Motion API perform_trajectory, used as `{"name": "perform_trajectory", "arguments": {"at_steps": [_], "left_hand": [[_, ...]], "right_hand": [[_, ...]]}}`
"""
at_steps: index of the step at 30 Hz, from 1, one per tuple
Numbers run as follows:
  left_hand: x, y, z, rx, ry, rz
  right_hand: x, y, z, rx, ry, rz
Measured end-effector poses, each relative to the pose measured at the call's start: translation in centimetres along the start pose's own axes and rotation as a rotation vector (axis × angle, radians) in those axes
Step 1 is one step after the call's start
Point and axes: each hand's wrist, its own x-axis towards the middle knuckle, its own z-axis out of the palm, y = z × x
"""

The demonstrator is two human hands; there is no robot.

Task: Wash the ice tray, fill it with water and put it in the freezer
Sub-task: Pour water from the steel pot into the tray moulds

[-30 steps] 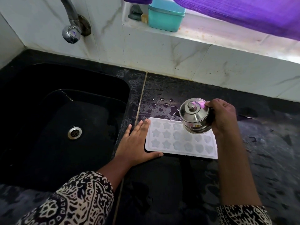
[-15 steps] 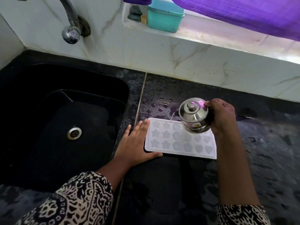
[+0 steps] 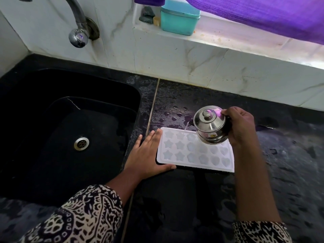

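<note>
Head view: the ice tray (image 3: 194, 153) lies flat on the wet black counter (image 3: 175, 199), just right of the sink (image 3: 70, 120), with star cells to the left and heart cells to the right

Your left hand (image 3: 149, 155) is laid flat, fingers straight, against the tray's left short edge, thumb along the near edge. It braces the tray and does not grip it

Your right hand (image 3: 240, 127) is wrapped round the right side of a lidded steel pot (image 3: 210, 127), which is tipped to the left above the tray's far right part. A thin stream (image 3: 185, 128) drops from the spout into the far row

Step in hand, as I read it: filling

- Hold the tilt shallow so the stream stays thin
- Walk the spout cell to cell rather than flooding one corner
- The cells are translucent and I cannot tell which are full, so check each row before you move on
- Stop just short of the rims, because the tray has yet to be carried to the freezer
- Leave the left hand where it is; the tray looks light and a wet counter may let it slide
- Mind the lid if you tip the pot further
</note>
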Motion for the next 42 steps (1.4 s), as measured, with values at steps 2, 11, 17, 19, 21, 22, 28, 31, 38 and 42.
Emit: {"name": "perform_trajectory", "arguments": {"at_steps": [2,11,17,19,21,22,28,31,38,42], "left_hand": [[0.0,0.0,-0.1,-0.002,0.0,-0.001],[0.1,0.0,0.0,-0.008,-0.011,-0.001],[0.1,-0.1,0.1,-0.01,-0.007,-0.004],[0.1,-0.2,0.2,-0.016,-0.008,-0.003],[0.1,-0.2,0.2,-0.003,-0.011,0.002],[0.1,-0.2,0.3,0.001,-0.011,0.002],[0.1,-0.2,0.2,-0.004,-0.006,0.008],[0.1,-0.2,0.2,0.002,-0.008,0.004],[0.1,-0.2,0.2,-0.006,-0.014,-0.001],[0.1,-0.1,0.1,-0.002,-0.013,-0.001]], "right_hand": [[0.0,0.0,0.0,0.019,0.001,0.012],[0.4,0.1,-0.7,0.275,0.063,0.101],[0.4,0.1,-1.6,0.241,0.095,0.072],[0.3,0.2,-1.9,0.23,0.102,0.069],[0.2,0.2,-2.2,0.212,0.109,0.061],[0.2,0.2,-2.4,0.197,0.11,0.052],[-0.1,0.2,-2.9,0.114,0.095,0.02],[-0.1,0.2,-3.1,0.076,0.083,0.011],[0.3,0.2,-3.3,0.039,0.075,0.003],[0.5,0.2,-3.3,0.025,0.066,0.001]]}}
